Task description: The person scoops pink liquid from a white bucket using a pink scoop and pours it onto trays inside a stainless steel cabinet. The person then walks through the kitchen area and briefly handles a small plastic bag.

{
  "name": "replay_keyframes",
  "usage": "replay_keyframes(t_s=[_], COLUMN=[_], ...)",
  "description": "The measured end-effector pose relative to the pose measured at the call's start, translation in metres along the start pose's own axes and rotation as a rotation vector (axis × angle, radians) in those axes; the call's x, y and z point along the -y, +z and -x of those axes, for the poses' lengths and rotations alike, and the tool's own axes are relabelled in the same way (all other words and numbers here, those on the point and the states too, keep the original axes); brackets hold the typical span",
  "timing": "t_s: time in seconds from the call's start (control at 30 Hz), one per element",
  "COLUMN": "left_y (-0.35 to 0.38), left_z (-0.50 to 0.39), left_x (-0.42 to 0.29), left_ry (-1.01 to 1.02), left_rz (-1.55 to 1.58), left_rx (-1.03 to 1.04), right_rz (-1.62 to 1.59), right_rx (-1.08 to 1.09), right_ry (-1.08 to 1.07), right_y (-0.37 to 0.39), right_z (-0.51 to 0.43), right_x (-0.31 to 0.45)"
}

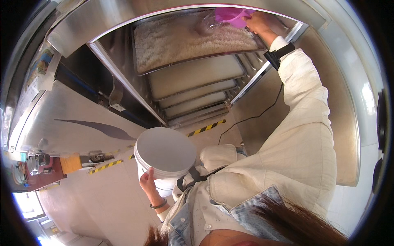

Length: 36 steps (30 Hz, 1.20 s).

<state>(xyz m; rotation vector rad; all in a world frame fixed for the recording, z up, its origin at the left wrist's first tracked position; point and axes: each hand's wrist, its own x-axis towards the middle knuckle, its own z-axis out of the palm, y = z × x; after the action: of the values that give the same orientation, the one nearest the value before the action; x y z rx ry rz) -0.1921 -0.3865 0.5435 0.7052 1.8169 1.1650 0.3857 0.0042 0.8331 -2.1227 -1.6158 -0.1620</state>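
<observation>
My right hand reaches high into the open steel steam cabinet and grips a pink plastic scoop. The scoop is tipped, and clear liquid runs off its left side onto the uppermost metal tray. White rice grains fill that tray, and the wet middle looks cloudy. Low at my front, my left hand holds the rim of a white plastic bucket, thumb over the edge. The bucket's inside is plain grey-white; whether liquid is in it I cannot tell.
Several more trays with pale contents sit on racks below. The cabinet door stands open at right, a black cable hanging before it. Another steel door is at left. Yellow-black tape marks the tiled floor.
</observation>
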Motion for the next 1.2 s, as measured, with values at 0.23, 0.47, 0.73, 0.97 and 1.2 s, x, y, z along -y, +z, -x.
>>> replay_keyframes(t_s=[0.23, 0.47, 0.73, 0.97, 1.2], left_y=[-0.001, 0.000, 0.006, 0.009, 0.010], left_z=[0.004, 0.006, 0.010, -0.001, -0.001], left_x=[0.004, 0.003, -0.015, -0.011, -0.033], left_ry=[-0.040, -0.042, -0.009, -0.032, -0.007], left_rz=[-0.014, -0.001, -0.048, -0.134, -0.177], left_rx=[-0.012, -0.017, 0.010, -0.023, 0.007], right_rz=[0.338, 0.459, 0.739, 0.488, -0.129], right_rx=[-0.230, -0.084, -0.017, -0.452, 0.233], right_ry=[-0.196, -0.289, -0.371, -0.767, -1.004], right_y=[-0.002, -0.023, -0.026, -0.036, 0.049], right_z=[0.001, 0.026, 0.040, 0.133, 0.296], right_x=[0.006, 0.028, 0.007, -0.038, 0.003])
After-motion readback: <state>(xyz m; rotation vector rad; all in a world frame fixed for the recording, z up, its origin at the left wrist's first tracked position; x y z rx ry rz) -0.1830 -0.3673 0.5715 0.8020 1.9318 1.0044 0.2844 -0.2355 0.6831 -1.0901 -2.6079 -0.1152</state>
